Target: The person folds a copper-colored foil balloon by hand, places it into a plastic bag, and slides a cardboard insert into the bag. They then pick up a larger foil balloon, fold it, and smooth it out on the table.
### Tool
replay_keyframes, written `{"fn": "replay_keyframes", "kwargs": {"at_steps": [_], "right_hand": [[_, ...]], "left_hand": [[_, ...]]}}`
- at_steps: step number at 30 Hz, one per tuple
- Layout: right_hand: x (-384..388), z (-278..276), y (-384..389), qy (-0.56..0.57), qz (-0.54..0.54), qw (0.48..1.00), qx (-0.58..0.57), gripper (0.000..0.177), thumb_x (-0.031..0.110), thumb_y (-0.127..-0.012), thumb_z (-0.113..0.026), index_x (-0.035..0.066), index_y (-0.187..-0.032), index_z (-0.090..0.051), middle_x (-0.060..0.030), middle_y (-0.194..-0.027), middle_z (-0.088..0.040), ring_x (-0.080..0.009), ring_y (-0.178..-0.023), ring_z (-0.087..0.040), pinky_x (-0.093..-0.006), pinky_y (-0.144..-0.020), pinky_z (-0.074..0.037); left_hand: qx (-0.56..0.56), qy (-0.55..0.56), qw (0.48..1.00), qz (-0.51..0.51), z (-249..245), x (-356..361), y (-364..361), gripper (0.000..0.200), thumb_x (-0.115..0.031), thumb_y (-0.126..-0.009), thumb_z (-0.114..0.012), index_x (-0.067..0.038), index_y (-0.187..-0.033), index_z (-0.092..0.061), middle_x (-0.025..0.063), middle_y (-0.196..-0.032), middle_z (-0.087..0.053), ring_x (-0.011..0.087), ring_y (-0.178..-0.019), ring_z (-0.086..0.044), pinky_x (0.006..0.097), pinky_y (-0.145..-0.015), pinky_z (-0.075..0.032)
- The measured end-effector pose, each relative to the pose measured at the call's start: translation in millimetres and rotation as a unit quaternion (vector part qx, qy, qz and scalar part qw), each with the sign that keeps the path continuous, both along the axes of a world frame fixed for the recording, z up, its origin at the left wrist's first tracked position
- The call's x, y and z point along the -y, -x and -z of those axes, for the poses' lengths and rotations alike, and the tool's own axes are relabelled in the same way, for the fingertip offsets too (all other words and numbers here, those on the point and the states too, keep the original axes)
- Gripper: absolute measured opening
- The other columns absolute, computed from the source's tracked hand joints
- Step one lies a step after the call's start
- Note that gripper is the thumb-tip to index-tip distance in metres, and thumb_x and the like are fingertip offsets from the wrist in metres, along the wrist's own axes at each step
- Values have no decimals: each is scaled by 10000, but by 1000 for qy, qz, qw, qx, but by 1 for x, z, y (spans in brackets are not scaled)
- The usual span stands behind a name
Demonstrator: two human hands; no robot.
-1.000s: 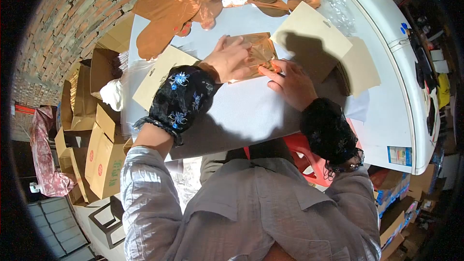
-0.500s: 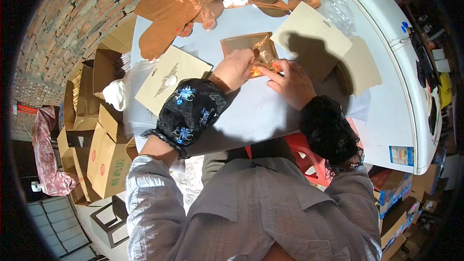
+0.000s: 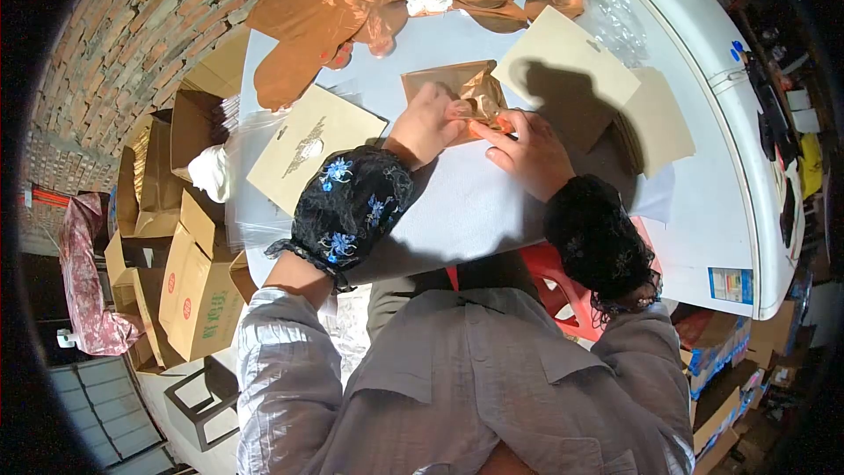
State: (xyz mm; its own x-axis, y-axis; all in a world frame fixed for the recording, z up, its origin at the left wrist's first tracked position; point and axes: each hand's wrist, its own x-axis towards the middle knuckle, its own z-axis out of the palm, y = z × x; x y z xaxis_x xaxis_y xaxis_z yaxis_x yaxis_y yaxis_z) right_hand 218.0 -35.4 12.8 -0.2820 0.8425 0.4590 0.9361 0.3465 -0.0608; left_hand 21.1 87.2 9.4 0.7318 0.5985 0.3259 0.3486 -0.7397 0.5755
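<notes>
Both of my hands are on a small square piece wrapped in shiny copper-brown film (image 3: 479, 88), lying on the pale table. My left hand (image 3: 429, 126) has its fingers pinched at the lower middle of the film. My right hand (image 3: 530, 148) touches the film's lower right edge, thumb and fingers apart. To the left lies a cream card (image 3: 309, 145) with a dark printed pattern. At the upper right rests another cream card (image 3: 571, 66), in the shadow of a head, over a stack of cards (image 3: 659, 123).
Brown film sheets (image 3: 299, 22) cover the table's far side, with a crumpled white piece (image 3: 429, 3) among them. Clear plastic (image 3: 615, 22) lies at the far right. Cardboard boxes (image 3: 195, 286) stand left of the table, and a red stool (image 3: 563, 290) is under its near edge.
My left hand has shifted slightly and its fingers have curled closer together on the film. The film stands up more in folds between my hands.
</notes>
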Motion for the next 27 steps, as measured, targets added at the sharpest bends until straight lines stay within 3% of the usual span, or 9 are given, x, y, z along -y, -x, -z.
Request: {"fn": "replay_keyframes", "kwargs": {"at_steps": [3,7,10,13,16,19,27], "right_hand": [[0,-1,0,17,2,1000,-5,429,264,-818,-669,177,-1236,-631,-99,-1112,-534,-273,-1061,-541,-400,-938,-450],[2,-8,-9,68,9,993,-96,530,230,-801,-691,149,-1308,-557,-123,-1249,-527,-321,-1149,-522,-431,-1003,-426],[-1,-17,-34,-3,99,995,-6,596,263,-853,-646,117,-1398,-454,-170,-1350,-485,-361,-1236,-478,-438,-1051,-383],[-7,-19,-53,-95,158,978,95,638,246,-859,-638,79,-1421,-388,-164,-1314,-522,-365,-1256,-473,-429,-1051,-399],[-17,-1,-64,13,227,963,144,613,234,-866,-623,64,-1409,-394,-166,-1305,-534,-362,-1277,-458,-433,-1044,-409],[-26,13,-73,63,239,954,170,547,218,-882,-593,42,-1372,-426,-173,-1296,-540,-365,-1253,-481,-434,-1026,-424],[-29,-1,-78,32,170,971,163,443,266,-917,-538,13,-1278,-499,-172,-1193,-603,-334,-1029,-604,-413,-849,-525]], "left_hand": [[22,-76,997,-9,4,2,1,264,-122,-861,-647,-2,-1088,-586,172,-1044,-500,371,-978,-542,414,-835,-472],[27,-69,997,-25,4,4,2,222,-147,-887,-623,-4,-1052,-583,183,-1037,-528,393,-986,-548,431,-823,-472],[3,-43,998,-53,-1,0,1,201,-181,-911,-600,-15,-1022,-580,188,-983,-552,406,-942,-565,434,-800,-481],[-4,-6,997,-81,-7,-6,-5,198,-212,-930,-576,-28,-1003,-577,204,-944,-586,415,-906,-584,448,-770,-486],[-9,16,994,-104,-5,-14,-9,203,-231,-942,-561,-38,-1004,-577,225,-920,-621,422,-890,-600,464,-749,-485],[-48,49,989,-132,-10,-20,-11,219,-247,-952,-550,-38,-1011,-576,240,-900,-640,431,-882,-609,473,-739,-487],[-26,76,988,-135,-4,-45,-12,292,-313,-963,-544,-34,-1040,-584,248,-905,-648,430,-901,-620,444,-758,-489]]}}
